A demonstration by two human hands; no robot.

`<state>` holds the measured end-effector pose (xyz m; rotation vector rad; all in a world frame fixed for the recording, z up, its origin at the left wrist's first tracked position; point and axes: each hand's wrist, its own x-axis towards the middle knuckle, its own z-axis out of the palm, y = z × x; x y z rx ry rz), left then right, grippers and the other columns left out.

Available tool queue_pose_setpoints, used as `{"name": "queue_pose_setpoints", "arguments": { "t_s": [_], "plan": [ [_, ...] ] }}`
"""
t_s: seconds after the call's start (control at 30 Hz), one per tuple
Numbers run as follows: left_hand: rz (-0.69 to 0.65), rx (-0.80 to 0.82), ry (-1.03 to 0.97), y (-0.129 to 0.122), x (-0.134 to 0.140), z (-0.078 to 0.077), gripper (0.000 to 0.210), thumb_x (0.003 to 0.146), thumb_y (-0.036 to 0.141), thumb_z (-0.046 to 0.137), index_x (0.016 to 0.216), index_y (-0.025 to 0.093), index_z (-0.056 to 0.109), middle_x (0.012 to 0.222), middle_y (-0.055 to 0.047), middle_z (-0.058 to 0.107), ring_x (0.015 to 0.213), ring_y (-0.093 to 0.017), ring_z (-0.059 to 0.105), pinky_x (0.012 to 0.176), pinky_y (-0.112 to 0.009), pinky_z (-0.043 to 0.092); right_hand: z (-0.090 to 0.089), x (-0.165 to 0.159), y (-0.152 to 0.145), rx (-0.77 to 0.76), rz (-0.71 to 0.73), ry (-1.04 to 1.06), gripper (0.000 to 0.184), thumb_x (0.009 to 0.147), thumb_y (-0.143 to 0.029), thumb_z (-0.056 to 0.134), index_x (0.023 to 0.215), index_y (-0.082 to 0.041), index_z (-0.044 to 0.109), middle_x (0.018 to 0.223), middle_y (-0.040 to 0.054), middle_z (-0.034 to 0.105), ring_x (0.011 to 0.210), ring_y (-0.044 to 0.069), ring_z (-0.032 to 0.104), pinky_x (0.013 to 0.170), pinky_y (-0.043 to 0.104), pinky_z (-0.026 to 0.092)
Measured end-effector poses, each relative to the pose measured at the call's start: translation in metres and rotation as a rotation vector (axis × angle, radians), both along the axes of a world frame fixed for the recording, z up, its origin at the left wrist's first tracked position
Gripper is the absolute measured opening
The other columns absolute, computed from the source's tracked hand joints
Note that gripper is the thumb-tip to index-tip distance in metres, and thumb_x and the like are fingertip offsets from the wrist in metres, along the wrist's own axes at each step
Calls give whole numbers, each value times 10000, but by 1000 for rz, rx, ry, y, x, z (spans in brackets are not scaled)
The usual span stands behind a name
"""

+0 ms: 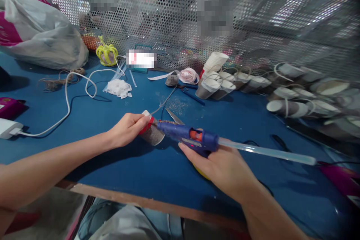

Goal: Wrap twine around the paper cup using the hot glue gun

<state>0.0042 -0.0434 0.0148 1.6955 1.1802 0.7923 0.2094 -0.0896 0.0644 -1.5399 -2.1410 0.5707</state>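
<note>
My left hand is closed around a small paper cup with a red band and grey wrapping, tilted over the table. A grey cord runs from the cup towards a small grey ball of cord. My right hand grips a blue hot glue gun, its nozzle close to the cup's red band; I cannot tell whether they touch. A long clear glue stick sticks out of the gun's back. Partly hidden under the gun lie scissors.
Several wrapped cups with cord handles stand at the back and right. Pink-white ribbon, a blue pen, white scraps and a white cable lie about. A plastic bag fills the back left, before a perforated metal screen.
</note>
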Motion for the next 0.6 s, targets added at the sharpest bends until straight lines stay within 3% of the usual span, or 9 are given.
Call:
{"name": "queue_pose_setpoints", "arguments": {
  "t_s": [0.2,0.6],
  "plan": [
    [-31,-32,-65,-1,1,2,435,806,409,347,800,75,625,643,-22,577,581,-109,465,585,-215,399,-6,0,-3,44,17,-94,132,727,-371,501,688,-249,531,617,25,587,550,181,548,478,292,418],
    [-30,-31,-67,0,0,-1,469,805,436,337,827,68,627,655,-21,586,588,-111,481,591,-215,408,-9,1,-5,152,47,-108,98,743,-301,499,697,-224,538,612,2,605,545,152,569,463,245,432]
  ]
}}
